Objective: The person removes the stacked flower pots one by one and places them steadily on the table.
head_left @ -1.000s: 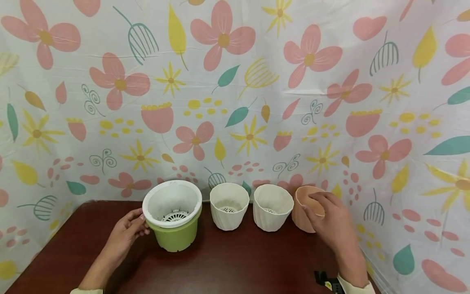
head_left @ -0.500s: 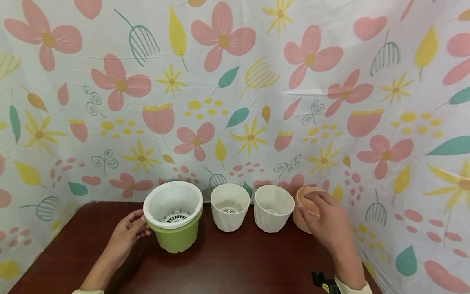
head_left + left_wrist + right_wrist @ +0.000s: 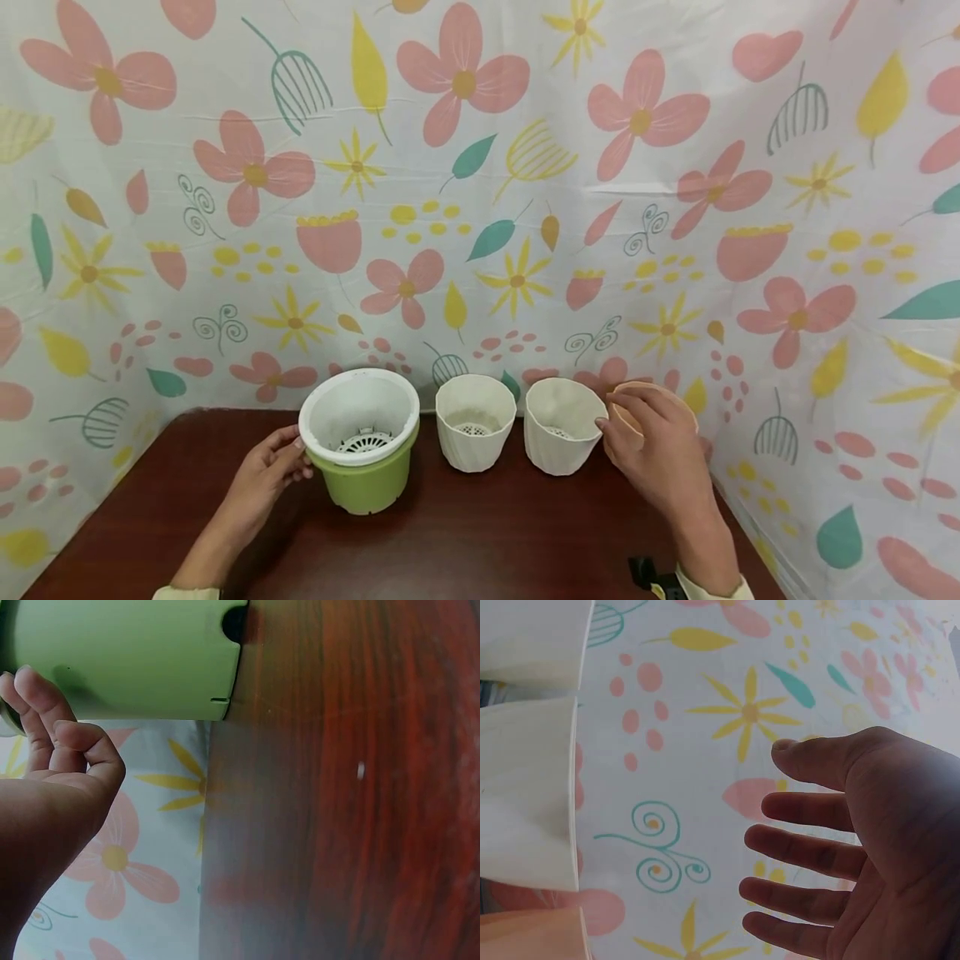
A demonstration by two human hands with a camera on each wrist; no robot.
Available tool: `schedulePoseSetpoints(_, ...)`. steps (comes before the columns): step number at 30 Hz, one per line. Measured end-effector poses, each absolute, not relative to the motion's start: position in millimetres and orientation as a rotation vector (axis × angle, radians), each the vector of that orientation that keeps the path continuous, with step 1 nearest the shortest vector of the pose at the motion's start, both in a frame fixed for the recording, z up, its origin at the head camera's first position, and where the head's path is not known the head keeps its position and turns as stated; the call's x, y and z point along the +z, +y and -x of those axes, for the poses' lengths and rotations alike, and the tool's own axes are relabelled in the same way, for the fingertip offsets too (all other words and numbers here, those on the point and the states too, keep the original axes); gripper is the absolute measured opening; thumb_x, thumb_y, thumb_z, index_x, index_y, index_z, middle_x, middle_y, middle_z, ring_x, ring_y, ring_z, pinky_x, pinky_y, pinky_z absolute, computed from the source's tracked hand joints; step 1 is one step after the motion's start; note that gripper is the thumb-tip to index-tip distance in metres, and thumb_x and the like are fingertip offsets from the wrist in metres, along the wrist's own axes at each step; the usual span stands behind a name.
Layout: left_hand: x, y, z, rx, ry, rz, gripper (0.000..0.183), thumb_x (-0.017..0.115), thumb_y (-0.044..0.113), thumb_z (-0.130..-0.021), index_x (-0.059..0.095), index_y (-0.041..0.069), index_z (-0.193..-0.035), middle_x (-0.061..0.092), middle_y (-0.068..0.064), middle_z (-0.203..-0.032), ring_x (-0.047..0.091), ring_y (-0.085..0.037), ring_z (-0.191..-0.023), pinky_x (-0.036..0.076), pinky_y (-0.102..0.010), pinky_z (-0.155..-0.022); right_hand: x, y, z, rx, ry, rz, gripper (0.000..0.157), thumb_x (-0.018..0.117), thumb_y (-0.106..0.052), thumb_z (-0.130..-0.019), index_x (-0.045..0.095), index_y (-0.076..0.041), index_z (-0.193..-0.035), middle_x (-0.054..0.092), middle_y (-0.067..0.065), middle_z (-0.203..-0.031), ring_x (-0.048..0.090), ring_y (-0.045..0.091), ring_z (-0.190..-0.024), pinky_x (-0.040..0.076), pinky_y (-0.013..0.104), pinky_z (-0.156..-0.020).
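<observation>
A green pot [image 3: 367, 483] with a white slotted liner [image 3: 322, 417] inside stands at the left of a row of pots. My left hand [image 3: 262, 471] touches its left side just below the white rim, fingers loosely bent. In the left wrist view, the fingertips reach the upper end of the green wall. Two fluted cream pots [image 3: 476, 446] [image 3: 561, 446] stand to its right. My right hand [image 3: 663, 454] hovers over the peach pot [image 3: 681, 402] at the row's right end, partly covering it. Spread, straight fingers with nothing in them show in the right wrist view.
All the pots stand near the back edge of a dark reddish wooden table [image 3: 465, 542]. A flower-printed cloth [image 3: 480, 183] hangs right behind them and along both sides.
My right hand has shifted left across the peach pot, so more of that pot's right rim shows. The left hand stays at the green pot. The whole view has slid slightly.
</observation>
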State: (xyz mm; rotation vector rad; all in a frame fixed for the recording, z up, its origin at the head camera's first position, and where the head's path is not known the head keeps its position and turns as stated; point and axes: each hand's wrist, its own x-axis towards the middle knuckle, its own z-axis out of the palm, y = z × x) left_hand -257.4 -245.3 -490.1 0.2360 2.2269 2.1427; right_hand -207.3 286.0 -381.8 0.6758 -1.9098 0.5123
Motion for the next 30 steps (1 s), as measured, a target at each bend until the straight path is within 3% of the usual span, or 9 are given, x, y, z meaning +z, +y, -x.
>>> schedulePoseSetpoints(5,-489,-247,256,2.13,2.251,-0.216,0.055,0.052,0.036,-0.114,0.04,-0.005,-0.149,0.068,0.0,-0.098,0.067,-0.017,-0.088,0.058,-0.033,-0.083,-380,278,208,0.489,-1.913,-0.675,0.046,0.066,-0.044,-0.104,0.08,-0.001,-0.099,0.075,0.013,-0.097,0.069,0.036,-0.096,0.047,0.043,-0.092)
schedulePoseSetpoints(9,-490,-247,257,2.124,2.233,-0.228,0.058,0.052,0.037,-0.114,0.038,-0.005,-0.151,0.068,-0.001,-0.1,0.067,-0.018,-0.09,0.058,-0.034,-0.084,-382,273,205,0.516,-1.99,-0.653,0.026,0.078,-0.023,-0.094,0.079,0.001,-0.104,0.075,0.014,-0.102,0.068,0.037,-0.1,0.045,0.034,-0.1)
schedulePoseSetpoints(12,-491,-246,257,2.12,2.23,-0.227,0.058,0.051,0.037,-0.114,0.038,-0.005,-0.151,0.068,0.0,-0.1,0.066,-0.017,-0.089,0.058,-0.033,-0.084,-383,268,202,0.535,-2.069,-0.629,0.025,0.083,-0.009,-0.086,0.077,0.001,-0.107,0.072,0.015,-0.108,0.067,0.035,-0.104,0.042,0.027,-0.103)
schedulePoseSetpoints(19,-490,-244,261,2.146,2.237,-0.286,0.055,0.051,0.035,-0.115,0.039,-0.006,-0.15,0.068,0.0,-0.099,0.066,-0.015,-0.088,0.058,-0.032,-0.083,-379,257,204,0.523,-2.102,-0.605,0.03,0.088,-0.008,-0.082,0.077,0.001,-0.108,0.07,0.016,-0.113,0.066,0.035,-0.107,0.045,0.039,-0.099)
schedulePoseSetpoints(30,-489,-244,258,2.138,2.22,-0.26,0.055,0.052,0.035,-0.114,0.039,-0.006,-0.15,0.068,0.002,-0.097,0.066,-0.014,-0.087,0.058,-0.033,-0.085,-381,239,204,0.554,-2.11,-0.613,0.031,0.088,-0.011,-0.083,0.077,-0.002,-0.111,0.071,0.017,-0.118,0.064,0.038,-0.12,0.046,0.045,-0.105)
